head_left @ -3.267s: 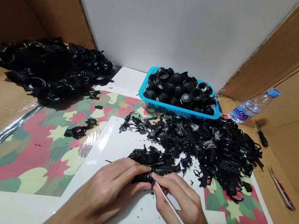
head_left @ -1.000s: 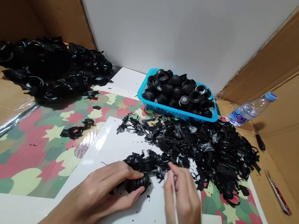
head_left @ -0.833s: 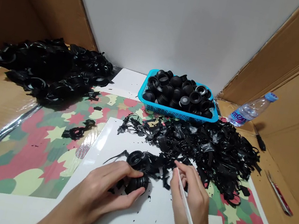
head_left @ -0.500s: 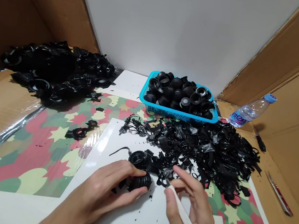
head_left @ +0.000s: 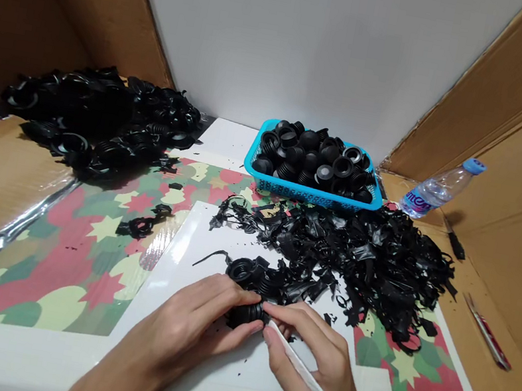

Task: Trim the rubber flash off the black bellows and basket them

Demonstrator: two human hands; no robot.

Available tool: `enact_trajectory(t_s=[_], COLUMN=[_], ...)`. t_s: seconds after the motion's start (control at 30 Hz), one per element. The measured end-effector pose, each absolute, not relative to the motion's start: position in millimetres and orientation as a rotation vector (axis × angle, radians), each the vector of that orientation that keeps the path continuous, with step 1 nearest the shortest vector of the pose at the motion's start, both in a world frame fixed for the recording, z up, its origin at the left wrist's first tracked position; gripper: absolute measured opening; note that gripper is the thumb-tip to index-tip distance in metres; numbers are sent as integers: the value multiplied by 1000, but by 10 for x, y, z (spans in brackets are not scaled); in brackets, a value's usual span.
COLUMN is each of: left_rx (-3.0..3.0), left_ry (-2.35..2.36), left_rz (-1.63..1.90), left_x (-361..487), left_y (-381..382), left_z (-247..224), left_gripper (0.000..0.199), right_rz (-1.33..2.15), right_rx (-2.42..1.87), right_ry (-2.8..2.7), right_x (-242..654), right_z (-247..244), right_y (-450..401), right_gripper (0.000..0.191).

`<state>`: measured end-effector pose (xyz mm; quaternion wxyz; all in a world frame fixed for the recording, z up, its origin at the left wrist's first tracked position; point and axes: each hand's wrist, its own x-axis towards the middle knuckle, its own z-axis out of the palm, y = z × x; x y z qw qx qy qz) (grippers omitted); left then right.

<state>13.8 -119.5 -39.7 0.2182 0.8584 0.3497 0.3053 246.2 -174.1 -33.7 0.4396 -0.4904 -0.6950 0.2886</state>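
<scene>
My left hand (head_left: pixel 199 319) grips a ribbed black rubber part (head_left: pixel 242 317) between thumb and fingers over the white board (head_left: pixel 173 261). My right hand (head_left: pixel 313 360) is closed on a long white-handled tool (head_left: pixel 309 381), whose tip meets the right side of the part; the tip itself is hidden by the fingers. Just behind my hands lie more black ribbed parts (head_left: pixel 242 270), one with a thin strip curling off to the left. A wide heap of black rubber scraps (head_left: pixel 381 257) spreads to the right.
A blue basket (head_left: pixel 311 196) full of black ribbed parts stands at the back. Untrimmed black pieces (head_left: pixel 115 129) are piled at the back left. On the right are a water bottle (head_left: pixel 436 189), a dark-handled tool (head_left: pixel 455 243) and a red cutter (head_left: pixel 489 335). Cardboard walls flank the table.
My right hand has moved left with the white-handled tool, from beside the scraps to the part. My left hand keeps its hold on the part.
</scene>
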Motion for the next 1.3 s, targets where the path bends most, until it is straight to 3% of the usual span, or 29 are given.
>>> enact_trajectory(t_s=[0.17,0.57,0.8,0.97,1.3], left_rx=[2369,2283,2237,2288,2382], left_ry=[992,997,990,955,898], left_rz=[821,736,697,752,776], left_x=[138,125,79,120,137], left_y=[-1199,-1200,-1194,-1200,-1219], left_z=[-413,-399,-356,-359,-406], left_gripper=[14,16,28,17,16], right_rz=[684,164,249,537,696], right_rx=[-1253,-1569,-1478,-1319,-1283], right_ry=[-1756,-1552,-1537,-1609,-1667], right_x=[2437,2391,2490,2487,2490], right_z=[-388,-498,-388,-365,-369], right_y=[-1742,-1695,-1736,-1845,-1810], right_gripper=[18,17,26,44,30])
